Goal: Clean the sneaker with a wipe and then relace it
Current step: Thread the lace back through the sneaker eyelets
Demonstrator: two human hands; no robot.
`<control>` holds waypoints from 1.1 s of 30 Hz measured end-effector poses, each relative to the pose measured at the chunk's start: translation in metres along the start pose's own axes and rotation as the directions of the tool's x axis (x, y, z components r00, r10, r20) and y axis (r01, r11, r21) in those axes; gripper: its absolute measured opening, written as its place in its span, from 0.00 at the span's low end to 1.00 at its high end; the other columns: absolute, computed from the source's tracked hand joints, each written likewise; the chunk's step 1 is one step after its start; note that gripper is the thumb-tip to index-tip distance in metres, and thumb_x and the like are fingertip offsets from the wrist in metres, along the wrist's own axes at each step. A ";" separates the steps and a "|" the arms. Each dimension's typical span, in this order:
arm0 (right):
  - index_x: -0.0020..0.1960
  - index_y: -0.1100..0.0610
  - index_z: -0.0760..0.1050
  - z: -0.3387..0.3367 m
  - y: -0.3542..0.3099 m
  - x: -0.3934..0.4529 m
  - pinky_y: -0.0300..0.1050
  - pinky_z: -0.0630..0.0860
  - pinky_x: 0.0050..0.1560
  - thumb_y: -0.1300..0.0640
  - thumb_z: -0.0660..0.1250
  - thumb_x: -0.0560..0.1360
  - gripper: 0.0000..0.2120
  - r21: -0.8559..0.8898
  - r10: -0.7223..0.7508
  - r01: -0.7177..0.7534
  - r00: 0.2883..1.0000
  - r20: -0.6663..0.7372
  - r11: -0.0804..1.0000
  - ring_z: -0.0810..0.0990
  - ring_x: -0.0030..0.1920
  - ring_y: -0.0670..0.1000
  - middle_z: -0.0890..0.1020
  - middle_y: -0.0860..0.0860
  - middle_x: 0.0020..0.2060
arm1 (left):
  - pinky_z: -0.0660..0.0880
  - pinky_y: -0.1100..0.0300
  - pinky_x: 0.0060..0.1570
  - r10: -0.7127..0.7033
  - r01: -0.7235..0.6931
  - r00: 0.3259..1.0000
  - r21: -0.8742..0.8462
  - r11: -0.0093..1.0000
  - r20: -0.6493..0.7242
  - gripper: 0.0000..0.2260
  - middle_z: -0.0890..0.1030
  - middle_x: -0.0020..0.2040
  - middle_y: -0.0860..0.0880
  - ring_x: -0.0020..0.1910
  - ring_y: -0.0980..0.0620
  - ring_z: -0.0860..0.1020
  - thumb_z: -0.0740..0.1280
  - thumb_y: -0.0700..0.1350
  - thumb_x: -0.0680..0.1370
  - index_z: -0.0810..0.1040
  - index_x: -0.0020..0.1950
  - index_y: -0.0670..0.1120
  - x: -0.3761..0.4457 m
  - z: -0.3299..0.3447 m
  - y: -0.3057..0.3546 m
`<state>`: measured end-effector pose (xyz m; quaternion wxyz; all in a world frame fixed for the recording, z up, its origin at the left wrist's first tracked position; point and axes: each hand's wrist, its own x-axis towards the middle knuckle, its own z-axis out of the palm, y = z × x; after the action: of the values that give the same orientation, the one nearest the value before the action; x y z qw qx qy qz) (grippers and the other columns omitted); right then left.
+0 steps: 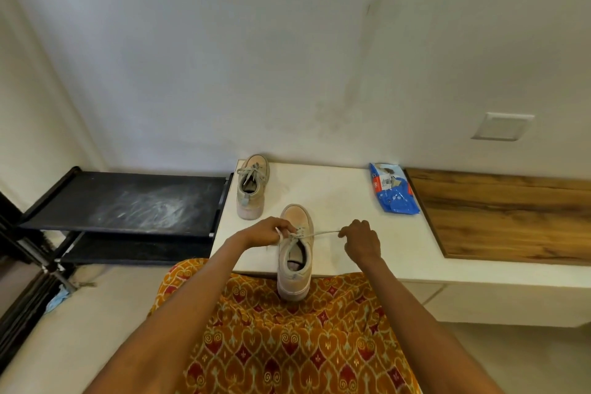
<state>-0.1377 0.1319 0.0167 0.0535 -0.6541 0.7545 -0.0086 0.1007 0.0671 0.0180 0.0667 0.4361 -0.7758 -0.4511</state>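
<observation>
Both grips, left hand (pixel 267 231) and right hand (pixel 361 238), pinch the lace (pixel 323 233) ends over the sneaker (pixel 295 249).

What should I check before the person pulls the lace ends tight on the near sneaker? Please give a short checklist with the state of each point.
1. Left hand pinches a lace end: ok.
2. Right hand holds the other lace end, drawn out sideways: ok.
3. Near sneaker sits steady: not ok, its heel overhangs the white ledge edge.
4. Lace threaded through every eyelet: cannot tell.
5. Second sneaker clear of the work: ok, apart and already laced.
6. Wipes pack out of the way: ok, off to the right.
</observation>
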 end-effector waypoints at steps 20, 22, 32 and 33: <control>0.48 0.56 0.83 -0.011 -0.051 -0.002 0.40 0.70 0.40 0.52 0.68 0.74 0.09 0.486 -0.165 0.158 0.986 -0.030 0.860 0.81 0.44 0.50 0.84 0.52 0.44 | 0.64 0.65 0.27 -0.030 0.031 0.999 -0.041 0.999 0.023 0.06 0.73 0.31 0.50 0.28 0.55 0.67 0.64 0.45 0.78 0.78 0.45 0.44 0.009 0.002 0.013; 0.50 0.54 0.82 -0.012 -0.053 -0.004 0.42 0.72 0.41 0.52 0.65 0.76 0.09 0.415 -0.182 0.203 0.979 -0.089 0.887 0.80 0.45 0.51 0.83 0.51 0.46 | 0.61 0.65 0.26 -0.049 0.053 0.996 -0.042 0.998 0.080 0.07 0.71 0.31 0.51 0.28 0.55 0.64 0.62 0.44 0.80 0.78 0.50 0.44 0.008 -0.004 0.014; 0.42 0.63 0.74 -0.020 -0.048 -0.002 0.46 0.69 0.50 0.52 0.57 0.81 0.17 0.793 -0.019 -0.061 0.996 0.091 0.606 0.74 0.47 0.53 0.73 0.52 0.40 | 0.60 0.66 0.28 -0.112 0.148 0.972 -0.168 0.975 0.206 0.10 0.71 0.34 0.51 0.29 0.57 0.64 0.60 0.42 0.80 0.73 0.60 0.48 0.000 -0.005 -0.001; 0.42 0.61 0.73 -0.026 -0.047 0.001 0.46 0.71 0.54 0.52 0.56 0.81 0.16 0.905 0.032 -0.152 0.988 0.152 0.397 0.74 0.48 0.53 0.75 0.52 0.41 | 0.64 0.66 0.31 -0.097 0.123 0.979 -0.142 0.982 0.178 0.09 0.73 0.36 0.51 0.31 0.56 0.67 0.61 0.43 0.79 0.74 0.59 0.48 0.001 -0.003 0.000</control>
<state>-0.0936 0.1230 0.0466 0.4438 -0.4753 0.6576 -0.3804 0.1018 0.0647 0.0190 0.0085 0.4320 -0.7165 -0.5477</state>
